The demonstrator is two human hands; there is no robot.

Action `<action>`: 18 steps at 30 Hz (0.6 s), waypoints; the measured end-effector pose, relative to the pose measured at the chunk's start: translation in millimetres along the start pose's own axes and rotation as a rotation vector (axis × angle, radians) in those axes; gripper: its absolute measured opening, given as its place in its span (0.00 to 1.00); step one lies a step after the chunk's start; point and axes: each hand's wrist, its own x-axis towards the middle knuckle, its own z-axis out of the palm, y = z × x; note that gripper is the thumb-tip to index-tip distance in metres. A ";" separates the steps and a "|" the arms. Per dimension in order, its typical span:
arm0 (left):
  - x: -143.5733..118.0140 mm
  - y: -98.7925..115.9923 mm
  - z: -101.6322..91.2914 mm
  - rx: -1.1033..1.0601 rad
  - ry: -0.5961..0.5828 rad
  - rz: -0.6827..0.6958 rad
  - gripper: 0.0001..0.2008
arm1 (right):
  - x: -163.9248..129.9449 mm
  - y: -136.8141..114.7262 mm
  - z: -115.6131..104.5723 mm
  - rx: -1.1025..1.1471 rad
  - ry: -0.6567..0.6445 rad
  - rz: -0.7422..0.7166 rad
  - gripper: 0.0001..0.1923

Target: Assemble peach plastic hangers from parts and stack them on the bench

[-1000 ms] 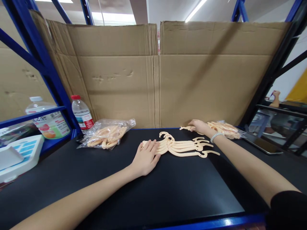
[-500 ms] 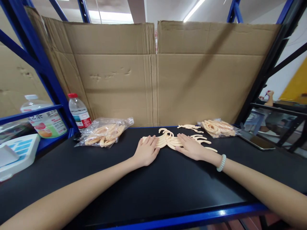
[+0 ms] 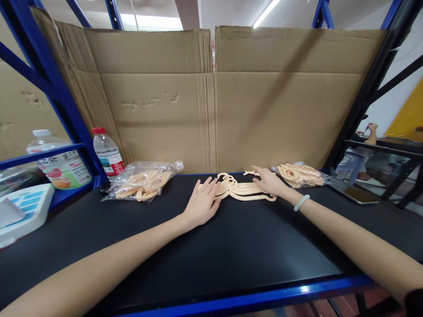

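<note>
Head view: left hand (image 3: 201, 204) is lying flat, fingers spread, on the stacked hangers (image 3: 243, 190) at table (image 3: 231, 255) centre. Right hand (image 3: 270, 181), fingers loosely extended, is touching their 3 o'clock end; earlier it was covering the middle.

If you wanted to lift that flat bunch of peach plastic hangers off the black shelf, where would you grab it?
Probably at the narrow neck just below the hooks, from above. The hanger stack lies flat on the black shelf, hooks bunched at one spot and arms spreading sideways under the left hand and right hand. A pinch across the neck would catch all the pieces; the thin arms might fan apart.
</note>
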 end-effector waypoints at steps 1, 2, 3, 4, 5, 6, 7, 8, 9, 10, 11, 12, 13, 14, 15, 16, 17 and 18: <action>-4.0 -0.1 -1.6 -0.020 0.044 0.079 0.24 | 2.9 11.7 -3.2 -0.039 0.002 0.052 0.25; -8.6 -0.5 -3.5 -0.041 0.077 0.157 0.23 | 5.0 23.5 -6.1 -0.078 -0.009 0.094 0.23; -13.8 -1.1 -5.8 -0.059 0.095 0.233 0.23 | 6.0 34.5 -8.5 -0.115 -0.024 0.119 0.21; -19.3 -1.9 -8.4 -0.069 0.112 0.307 0.23 | 6.0 44.0 -10.3 -0.150 -0.039 0.125 0.20; -24.9 -2.7 -11.1 -0.071 0.110 0.390 0.23 | 5.2 51.8 -11.4 -0.184 -0.053 0.118 0.19; -30.2 -3.6 -13.8 -0.071 0.110 0.463 0.23 | 3.9 57.7 -11.8 -0.217 -0.064 0.103 0.18; -34.8 -4.4 -16.2 -0.075 0.108 0.505 0.23 | 2.2 62.0 -11.7 -0.248 -0.072 0.084 0.17; -38.5 -5.1 -18.1 -0.093 0.118 0.517 0.24 | 0.6 64.8 -11.1 -0.277 -0.077 0.064 0.16; -41.0 -5.8 -19.3 -0.124 0.136 0.502 0.24 | -1.0 66.8 -10.1 -0.303 -0.082 0.047 0.16; -42.4 -6.4 -19.7 -0.161 0.155 0.479 0.24 | -2.3 68.2 -9.0 -0.324 -0.085 0.032 0.15; -42.7 -7.0 -19.4 -0.202 0.166 0.456 0.23 | -3.3 69.5 -7.9 -0.343 -0.088 0.023 0.15; -42.2 -7.6 -18.7 -0.242 0.173 0.441 0.23 | -4.1 70.8 -6.8 -0.358 -0.090 0.017 0.14; -41.2 -8.1 -17.7 -0.275 0.170 0.434 0.22 | -4.8 72.2 -5.8 -0.371 -0.091 0.015 0.14; -40.1 -8.5 -16.8 -0.299 0.161 0.434 0.22 | -5.3 73.6 -5.1 -0.382 -0.090 0.015 0.13; -39.0 -8.8 -16.1 -0.316 0.152 0.438 0.22 | -5.9 74.8 -4.5 -0.390 -0.088 0.015 0.13; -38.2 -8.8 -15.7 -0.324 0.145 0.442 0.21 | -6.5 75.8 -4.2 -0.394 -0.083 0.015 0.13; -37.8 -8.7 -15.7 -0.326 0.140 0.446 0.21 | -7.3 76.4 -4.2 -0.396 -0.077 0.014 0.13; -37.6 -8.5 -15.9 -0.323 0.135 0.453 0.20 | -8.1 76.6 -4.5 -0.394 -0.068 0.011 0.13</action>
